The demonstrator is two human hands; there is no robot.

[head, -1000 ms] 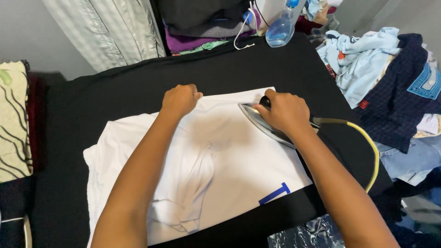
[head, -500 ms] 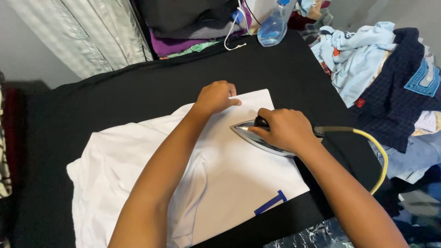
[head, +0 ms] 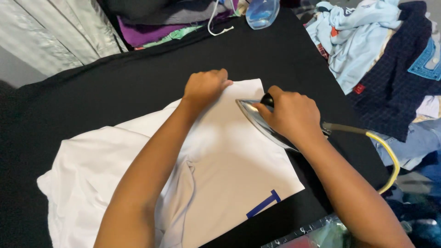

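A white garment (head: 239, 170) with a small blue mark near its front corner lies spread on a black cloth-covered surface (head: 115, 87). My left hand (head: 204, 87) presses flat on the garment's far edge, fingers together. My right hand (head: 291, 115) grips the black handle of a metal iron (head: 257, 120), whose pointed sole rests on the white fabric just right of my left hand. The iron's cord (head: 383, 151), grey then yellow, runs off to the right and curves down.
A pile of blue, dark checked and denim clothes (head: 376, 50) lies at the right. Folded purple and dark cloth (head: 161, 20) and a clear blue spray bottle (head: 262, 11) sit at the far edge. A pale curtain (head: 55, 32) hangs at the upper left. Clear plastic wrapping (head: 317, 234) lies at the front edge.
The view has shifted, so everything sits lower and left. My right hand keeps the iron close beside my left hand on the garment's far edge; both hands stay on the fabric.
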